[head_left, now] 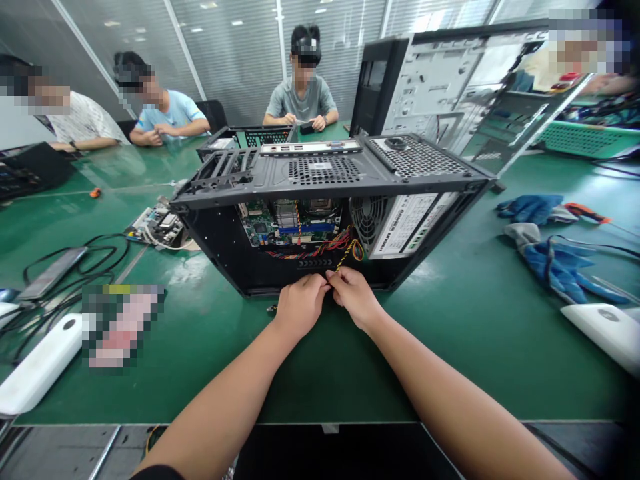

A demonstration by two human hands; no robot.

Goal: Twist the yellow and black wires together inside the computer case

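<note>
A black computer case (pixel 230 193) stands on the table with its open side facing me. Inside are a green motherboard (pixel 261 229), a power supply (pixel 400 233) with a white label, and a bundle of coloured cables (pixel 320 251). My left hand (pixel 303 303) and my right hand (pixel 356 297) meet at the lower edge of the opening, fingertips pinched close together. A twisted yellow-and-black cable (pixel 345 256) runs down into the fingers of my right hand. What my left fingers pinch is hidden. A small connector end (pixel 271 309) lies left of my left hand.
Another open case (pixel 385 87) stands behind at the right. Blue gloves (pixel 550 263) and an orange-handled tool (pixel 585 212) lie right. Left are cables, a power strip (pixel 53 273) and a white device (pixel 43 363). Several people sit across the table.
</note>
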